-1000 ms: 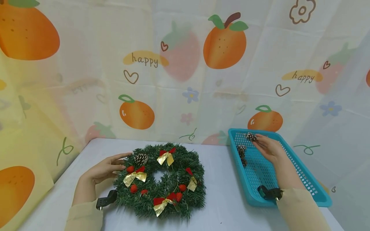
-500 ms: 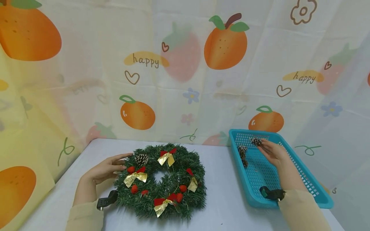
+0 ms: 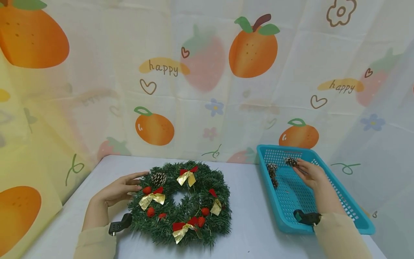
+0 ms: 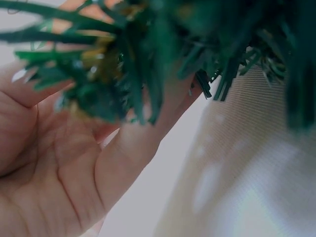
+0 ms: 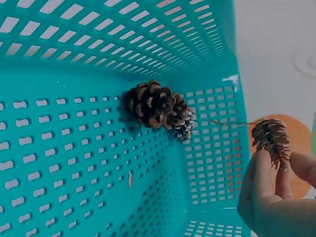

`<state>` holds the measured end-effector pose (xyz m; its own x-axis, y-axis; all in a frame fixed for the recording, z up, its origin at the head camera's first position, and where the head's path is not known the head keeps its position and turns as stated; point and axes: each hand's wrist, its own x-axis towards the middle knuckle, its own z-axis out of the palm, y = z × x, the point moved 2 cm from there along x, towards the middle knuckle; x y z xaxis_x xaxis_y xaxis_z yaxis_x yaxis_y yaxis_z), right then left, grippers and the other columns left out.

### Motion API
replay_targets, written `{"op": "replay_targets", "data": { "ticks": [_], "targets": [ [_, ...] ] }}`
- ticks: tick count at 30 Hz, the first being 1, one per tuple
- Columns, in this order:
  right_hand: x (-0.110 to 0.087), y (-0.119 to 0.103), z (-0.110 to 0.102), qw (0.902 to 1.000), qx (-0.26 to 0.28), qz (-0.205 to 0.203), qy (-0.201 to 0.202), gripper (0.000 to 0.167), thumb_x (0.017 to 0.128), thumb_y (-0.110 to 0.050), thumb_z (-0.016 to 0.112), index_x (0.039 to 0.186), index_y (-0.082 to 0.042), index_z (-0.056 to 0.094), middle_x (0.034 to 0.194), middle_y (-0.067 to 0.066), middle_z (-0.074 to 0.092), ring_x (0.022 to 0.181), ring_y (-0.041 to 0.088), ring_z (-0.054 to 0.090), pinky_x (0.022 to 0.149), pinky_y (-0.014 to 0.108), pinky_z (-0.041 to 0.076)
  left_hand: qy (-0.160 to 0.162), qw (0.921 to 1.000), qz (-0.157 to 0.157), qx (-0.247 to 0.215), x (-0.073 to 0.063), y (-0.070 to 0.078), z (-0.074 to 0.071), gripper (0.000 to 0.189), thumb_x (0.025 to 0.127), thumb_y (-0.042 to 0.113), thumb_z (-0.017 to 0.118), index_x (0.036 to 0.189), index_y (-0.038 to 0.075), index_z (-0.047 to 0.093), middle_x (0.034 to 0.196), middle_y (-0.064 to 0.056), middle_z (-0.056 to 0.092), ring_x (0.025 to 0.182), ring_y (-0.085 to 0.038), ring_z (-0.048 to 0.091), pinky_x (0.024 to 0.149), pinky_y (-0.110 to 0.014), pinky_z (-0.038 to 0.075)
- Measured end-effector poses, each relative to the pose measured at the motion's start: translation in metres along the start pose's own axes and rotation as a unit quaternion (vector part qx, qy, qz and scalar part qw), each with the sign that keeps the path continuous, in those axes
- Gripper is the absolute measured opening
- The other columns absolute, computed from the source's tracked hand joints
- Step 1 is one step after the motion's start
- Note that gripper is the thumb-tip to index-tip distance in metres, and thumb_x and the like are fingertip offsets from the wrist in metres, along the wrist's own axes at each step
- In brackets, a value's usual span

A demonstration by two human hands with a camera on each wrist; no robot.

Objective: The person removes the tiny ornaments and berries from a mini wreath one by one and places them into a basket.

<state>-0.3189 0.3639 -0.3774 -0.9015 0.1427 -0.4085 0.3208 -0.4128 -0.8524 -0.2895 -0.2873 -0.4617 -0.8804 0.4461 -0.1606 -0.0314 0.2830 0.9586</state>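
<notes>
Looking from the near side of the white table (image 3: 245, 201), we first meet the green wreath (image 3: 194, 207), lying flat with its front bow (image 3: 184, 230) towards us. Our left hand (image 3: 121, 189) rests at its outer left edge, fingers extended and not clenched, touching the greenery; we judge that such a light touch would steady the ring without crushing it. Just inside that edge sits a frosted cone (image 3: 159, 178).

Well to the right stands the blue basket (image 3: 273, 212), within easy reach of our right hand (image 3: 312, 172). That hand is grasping a small pinecone (image 3: 291, 161) between thumb and fingertips, apparently because its scales suit a pinch better than a fist. The right wrist view shows a thin golden wire (image 5: 237, 122) reaching out from the cone's free end, which this hold leaves uncovered.

Inside, loose cones (image 5: 150, 103) huddle against the basket wall nearest the wreath. Farthest off hangs a fruit-printed cloth (image 3: 113, 46).
</notes>
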Motion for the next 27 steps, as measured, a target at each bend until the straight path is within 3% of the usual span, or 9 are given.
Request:
{"op": "replay_targets", "data": {
  "ticks": [3,7,9,11,15,17,20,23,27],
  "targets": [
    [0.0008,0.0004,-0.0002,0.9998,-0.016,-0.006,0.004,0.053,0.098,-0.013,0.056,0.147,-0.028,0.041,0.113,-0.007,0.05,0.091,0.004,0.057,0.099,0.018,0.05,-0.006,1.0,0.005,-0.004,-0.0001,0.0,0.0001,0.067,0.1,0.018,0.057,0.158,0.016,0.024,0.161,-0.035,0.007,0.114,-0.003,0.052,0.072,-0.031,0.053],
    [0.0016,0.0009,0.0006,0.9983,-0.055,-0.015,0.014,0.067,0.1,-0.014,0.051,0.158,-0.016,0.018,0.113,-0.006,0.047,0.092,0.004,0.054,0.098,0.017,0.05,-0.012,0.9998,0.01,-0.009,-0.0002,0.0007,0.0006,0.066,0.1,0.017,0.056,0.158,0.016,0.023,0.161,-0.035,0.007,0.106,-0.004,0.056,0.071,-0.029,0.053],
    [0.0018,0.0013,0.0008,0.9968,-0.074,-0.018,0.024,0.067,0.101,-0.014,0.05,0.158,-0.015,0.017,0.117,-0.007,0.046,0.104,0.006,0.051,0.098,0.017,0.05,-0.013,0.9998,0.011,-0.01,-0.0004,0.0012,0.0009,0.066,0.1,0.017,0.056,0.158,0.016,0.023,0.16,-0.036,0.007,0.104,-0.005,0.057,0.07,-0.029,0.052],
    [0.002,0.0019,0.0009,0.9951,-0.092,-0.022,0.031,0.065,0.101,-0.014,0.048,0.158,-0.014,0.016,0.136,0.001,0.045,0.126,0.014,0.047,0.098,0.017,0.05,-0.013,0.9998,0.011,-0.011,-0.0005,0.0017,0.0014,0.067,0.1,0.017,0.056,0.158,0.015,0.023,0.16,-0.036,0.007,0.103,-0.005,0.056,0.07,-0.029,0.052],
    [0.0033,0.0034,0.0005,0.9922,-0.116,-0.029,0.036,0.064,0.103,-0.014,0.045,0.159,-0.014,0.014,0.167,0.002,0.016,0.153,0.021,0.019,0.095,0.016,0.051,-0.013,0.9998,0.01,-0.011,-0.0007,0.0022,0.0019,0.067,0.1,0.017,0.056,0.158,0.015,0.023,0.161,-0.035,0.007,0.106,-0.004,0.056,0.071,-0.029,0.053],
    [0.0039,0.0038,-0.0001,0.9917,-0.12,-0.03,0.036,0.063,0.103,-0.014,0.045,0.159,-0.013,0.015,0.167,0.003,0.015,0.145,0.022,0.034,0.094,0.016,0.052,-0.012,0.9998,0.009,-0.011,-0.0006,0.0021,0.0019,0.066,0.1,0.017,0.056,0.158,0.015,0.024,0.161,-0.035,0.007,0.106,-0.005,0.056,0.071,-0.029,0.053],
    [0.0048,0.0038,-0.001,0.9926,-0.113,-0.027,0.034,0.064,0.102,-0.013,0.047,0.159,-0.012,0.017,0.152,0.006,0.038,0.109,0.008,0.057,0.09,0.016,0.054,-0.011,0.9999,0.008,-0.009,-0.0005,0.0018,0.0017,0.066,0.1,0.018,0.056,0.158,0.016,0.024,0.16,-0.035,0.007,0.108,-0.005,0.056,0.071,-0.03,0.053],
    [0.0049,0.0033,-0.0011,0.9936,-0.107,-0.025,0.027,0.064,0.102,-0.011,0.047,0.158,-0.011,0.017,0.129,0.002,0.048,0.079,0.001,0.06,0.087,0.017,0.055,-0.011,0.9999,0.009,-0.01,-0.0005,0.0014,0.0013,0.066,0.1,0.018,0.056,0.158,0.016,0.024,0.16,-0.036,0.007,0.107,-0.005,0.057,0.071,-0.03,0.053],
    [0.0041,0.0027,-0.0002,0.9934,-0.11,-0.023,0.021,0.064,0.102,-0.011,0.047,0.159,-0.01,0.016,0.123,0.002,0.048,0.072,0.0,0.061,0.087,0.017,0.055,-0.012,0.9998,0.01,-0.011,-0.0005,0.0009,0.0009,0.066,0.1,0.017,0.056,0.158,0.016,0.024,0.161,-0.035,0.007,0.109,-0.003,0.056,0.071,-0.03,0.053]
  ]
}}
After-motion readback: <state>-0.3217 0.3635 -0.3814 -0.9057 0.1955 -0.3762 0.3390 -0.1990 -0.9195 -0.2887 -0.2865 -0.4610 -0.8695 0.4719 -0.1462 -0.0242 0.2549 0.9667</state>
